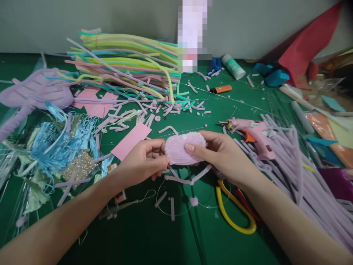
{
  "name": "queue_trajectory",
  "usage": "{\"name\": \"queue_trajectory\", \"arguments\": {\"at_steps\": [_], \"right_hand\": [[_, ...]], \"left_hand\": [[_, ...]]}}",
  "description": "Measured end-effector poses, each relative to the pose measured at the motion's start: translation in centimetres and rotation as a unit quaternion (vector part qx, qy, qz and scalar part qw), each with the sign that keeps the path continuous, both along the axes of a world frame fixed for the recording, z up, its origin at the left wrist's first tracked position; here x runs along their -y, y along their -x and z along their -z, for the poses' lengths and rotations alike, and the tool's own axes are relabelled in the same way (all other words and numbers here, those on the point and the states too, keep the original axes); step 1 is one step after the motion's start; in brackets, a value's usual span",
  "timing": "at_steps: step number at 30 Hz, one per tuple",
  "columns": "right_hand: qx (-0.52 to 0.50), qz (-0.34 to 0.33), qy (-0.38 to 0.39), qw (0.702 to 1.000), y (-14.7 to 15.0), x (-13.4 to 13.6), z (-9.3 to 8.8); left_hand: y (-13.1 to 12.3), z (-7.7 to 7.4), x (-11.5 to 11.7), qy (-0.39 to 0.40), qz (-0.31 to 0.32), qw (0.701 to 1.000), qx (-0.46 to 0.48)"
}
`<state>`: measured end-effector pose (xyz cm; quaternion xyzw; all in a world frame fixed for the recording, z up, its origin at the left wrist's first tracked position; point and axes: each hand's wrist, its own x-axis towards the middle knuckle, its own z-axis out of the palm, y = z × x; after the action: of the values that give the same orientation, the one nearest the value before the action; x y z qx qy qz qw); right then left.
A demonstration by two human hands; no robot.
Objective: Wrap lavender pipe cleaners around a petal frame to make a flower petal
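Head view: beyond the lilac ribbed piece (180, 154), offcuts (169, 109) crowd the desk (149, 243); more open room lies on its near side. It sits between your left hand (145, 158), pinching its left edge, and right hand (220, 152), gripping its right.

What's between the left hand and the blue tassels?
The head view shows a pink card beside the left hand, plus short lilac stems.

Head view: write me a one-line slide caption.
Left hand and right hand hold a ribbed, fuzzy lilac rounded piece above a dark green tabletop, a pink glue gun lying to the right.
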<state>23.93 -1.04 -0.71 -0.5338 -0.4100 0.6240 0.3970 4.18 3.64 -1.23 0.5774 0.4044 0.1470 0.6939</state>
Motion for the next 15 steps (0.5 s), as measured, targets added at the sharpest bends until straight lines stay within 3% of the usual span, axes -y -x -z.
{"name": "queue_trajectory", "arguments": {"at_steps": [10,15], "right_hand": [[-0.008,0.008,-0.008,1.0,-0.12,-0.06,0.32],[-0.014,0.006,-0.008,1.0,-0.13,0.0,0.49]], "left_hand": [[0.84,0.33,-0.31,0.015,0.073,0.996,0.04],[0.88,0.47,-0.31,0.016,0.082,0.996,0.036]]}}
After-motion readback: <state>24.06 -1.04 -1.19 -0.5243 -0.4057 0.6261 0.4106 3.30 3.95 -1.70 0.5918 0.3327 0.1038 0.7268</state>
